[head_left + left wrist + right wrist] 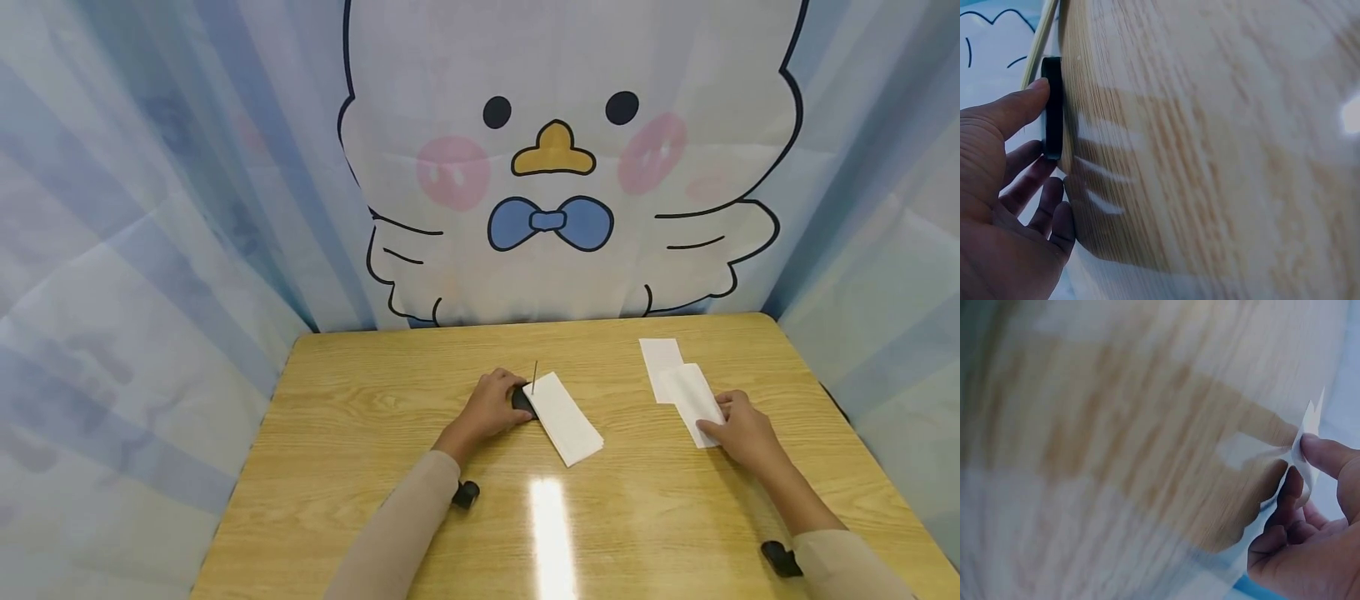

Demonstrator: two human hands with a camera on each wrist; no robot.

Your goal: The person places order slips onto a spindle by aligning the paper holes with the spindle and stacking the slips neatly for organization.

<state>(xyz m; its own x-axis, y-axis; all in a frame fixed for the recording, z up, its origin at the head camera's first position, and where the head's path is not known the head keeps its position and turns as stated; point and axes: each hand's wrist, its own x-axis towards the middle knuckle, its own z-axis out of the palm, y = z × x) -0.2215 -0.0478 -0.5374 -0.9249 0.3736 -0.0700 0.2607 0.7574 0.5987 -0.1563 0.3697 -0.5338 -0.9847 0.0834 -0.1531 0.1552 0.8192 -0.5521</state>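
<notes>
Right hand (742,429) pinching a sheet (696,404), left hand (495,406) gripping the black base (522,402)

White papers (566,422) are sitting on its thin pin (535,375), so that part is looking done. Two sheets seem to be waiting off it, well right of the black base: the pinched one and a loose sheet (657,357) peeking out behind. Each hand is holding its thing between thumb and fingers.

Head view bright, white glare (552,537) streaking the table (322,433); 2 wrist views dimmer, softly blurred
</notes>
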